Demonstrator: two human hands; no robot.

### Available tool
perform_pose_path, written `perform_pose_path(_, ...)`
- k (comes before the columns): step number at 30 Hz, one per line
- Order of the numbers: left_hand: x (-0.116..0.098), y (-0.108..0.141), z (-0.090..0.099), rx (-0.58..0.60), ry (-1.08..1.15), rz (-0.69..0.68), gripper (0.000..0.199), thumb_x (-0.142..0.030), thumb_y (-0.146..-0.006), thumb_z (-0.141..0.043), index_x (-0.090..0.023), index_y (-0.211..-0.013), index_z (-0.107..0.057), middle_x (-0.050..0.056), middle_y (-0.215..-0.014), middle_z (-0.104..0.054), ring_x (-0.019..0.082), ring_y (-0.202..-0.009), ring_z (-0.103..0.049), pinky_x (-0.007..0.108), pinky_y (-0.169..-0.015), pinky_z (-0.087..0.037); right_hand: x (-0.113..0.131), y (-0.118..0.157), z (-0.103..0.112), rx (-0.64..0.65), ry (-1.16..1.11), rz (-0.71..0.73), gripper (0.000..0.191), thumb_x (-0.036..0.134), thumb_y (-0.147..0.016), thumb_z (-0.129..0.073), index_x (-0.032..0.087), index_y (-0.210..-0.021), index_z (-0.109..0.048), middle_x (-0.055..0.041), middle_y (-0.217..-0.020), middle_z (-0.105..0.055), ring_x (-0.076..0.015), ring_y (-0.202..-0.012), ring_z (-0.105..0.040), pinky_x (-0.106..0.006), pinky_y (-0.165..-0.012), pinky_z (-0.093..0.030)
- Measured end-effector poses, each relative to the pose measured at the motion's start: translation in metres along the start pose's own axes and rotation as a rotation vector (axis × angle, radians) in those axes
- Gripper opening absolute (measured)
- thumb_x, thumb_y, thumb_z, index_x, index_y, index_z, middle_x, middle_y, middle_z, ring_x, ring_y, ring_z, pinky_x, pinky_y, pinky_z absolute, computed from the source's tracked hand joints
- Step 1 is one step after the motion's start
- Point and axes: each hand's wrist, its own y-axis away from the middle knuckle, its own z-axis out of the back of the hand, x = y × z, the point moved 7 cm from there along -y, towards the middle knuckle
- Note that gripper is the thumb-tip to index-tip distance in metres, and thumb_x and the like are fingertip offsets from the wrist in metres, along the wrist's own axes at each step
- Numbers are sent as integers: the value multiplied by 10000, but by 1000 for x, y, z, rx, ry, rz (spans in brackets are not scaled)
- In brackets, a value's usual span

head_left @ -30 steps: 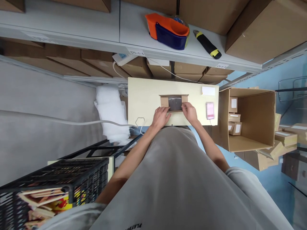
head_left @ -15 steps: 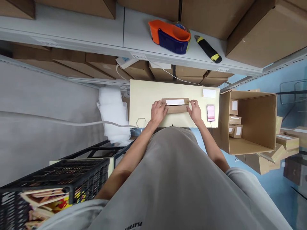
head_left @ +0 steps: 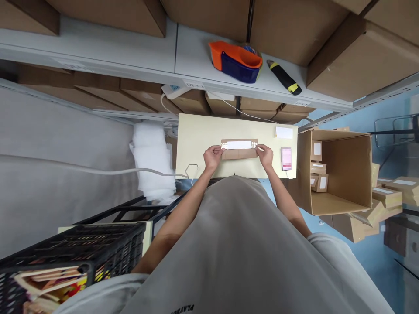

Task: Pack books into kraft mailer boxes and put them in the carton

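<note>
A small flat cardboard box [head_left: 239, 154] lies crosswise on the cream tabletop in front of me. Over its upper part runs a bright white label [head_left: 239, 145], with shiny, glinting ends that look like clear tape [head_left: 254, 144]. At the left end, my left hand [head_left: 213, 157] is closed in a pinch on the tape's edge. My right hand [head_left: 265, 155] pinches the opposite end in the same way. The fingertips of both hands touch the box's short sides, and the tape's edges are too small to make out fully.
A phone [head_left: 286, 158] and a white card [head_left: 283, 132] lie at the table's [head_left: 199, 131] right. Beyond stands a large open carton [head_left: 343, 174] holding small labelled boxes. On the shelf above are a tape dispenser [head_left: 240, 65] and a utility knife [head_left: 284, 77]. A black crate [head_left: 111, 244] stands lower left.
My hands have shifted from resting over the box's ends to pinching at its upper corners. The dark gap below the label no longer shows, and shiny glints appear at both label ends.
</note>
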Motion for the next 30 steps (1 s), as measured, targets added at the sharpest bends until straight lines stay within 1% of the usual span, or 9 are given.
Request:
perform_pose_path(4,-8,-1,7,8,-48,-76,152,-286,-892,-777,-205,-985,-866,91,-1014,-861,256,-885,-809,394,-928,-650,4,8,-1,-54,16,-22,315,383,-1008,-628,252,-1166,-868,-99,-1257,-889,-299,-1126,-852,-429,-1061,-647)
perform_pose_path(10,-10,4,17,84,-218,-210,252,-357,-976,-701,-238,-1074,-900,119,-1133,-865,301,-967,-828,428,-965,-651,4,32,-9,-77,111,-48,418,424,-1042,-579,194,-1268,-844,-70,-839,-861,-293,-816,-821,-390,-882,-664)
perform_pose_path(13,-21,-4,18,93,-290,-243,209,-319,-915,-752,-264,-1067,-885,113,-1116,-866,326,-982,-834,447,-957,-670,22,27,-4,-55,162,45,312,369,-1018,-589,238,-1181,-821,-66,-881,-856,-297,-824,-828,-416,-850,-684)
perform_pose_path(15,-51,-14,21,56,-268,-312,289,-288,-863,-796,-248,-1140,-864,135,-1186,-857,354,-1098,-825,478,-1029,-668,52,12,10,-89,203,151,253,323,-992,-604,243,-1135,-797,-128,-1109,-867,-325,-1008,-846,-475,-944,-691)
perform_pose_path(18,-132,-28,28,11,-119,-503,347,-304,-952,-737,-214,-1277,-818,162,-1330,-819,345,-1230,-793,496,-1124,-642,139,-15,46,-255,244,448,345,329,-1056,-540,188,-1289,-752,-229,-1413,-767,-356,-1345,-750,-529,-1170,-607)
perform_pose_path(21,-227,-31,40,14,71,-694,286,-289,-1062,-620,-211,-1251,-820,125,-1314,-823,270,-1149,-814,422,-1095,-653,242,-38,75,-388,316,739,472,372,-1150,-407,161,-1504,-637,-237,-1536,-686,-346,-1489,-641,-530,-1275,-515)
perform_pose_path(24,-292,-30,57,-57,171,-785,249,-272,-1076,-621,-201,-1199,-826,103,-1260,-835,242,-1093,-815,397,-1071,-658,314,-63,81,-408,446,771,513,356,-1156,-407,123,-1594,-540,-266,-1536,-671,-396,-1483,-620,-613,-1270,-481)
perform_pose_path(27,-307,-27,68,-68,235,-776,196,-254,-1054,-653,-193,-1130,-822,88,-1193,-849,228,-1041,-815,379,-1038,-668,342,-84,71,-326,605,622,522,253,-1079,-548,-13,-1528,-538,-357,-1470,-690,-455,-1424,-651,-655,-1269,-451)
perform_pose_path(30,-287,-22,70,-23,287,-705,163,-246,-1036,-664,-198,-1081,-813,84,-1172,-857,224,-1030,-816,373,-1018,-682,343,-95,67,-224,707,555,509,163,-1030,-598,-45,-1491,-546,-389,-1413,-717,-459,-1384,-690,-628,-1268,-451)
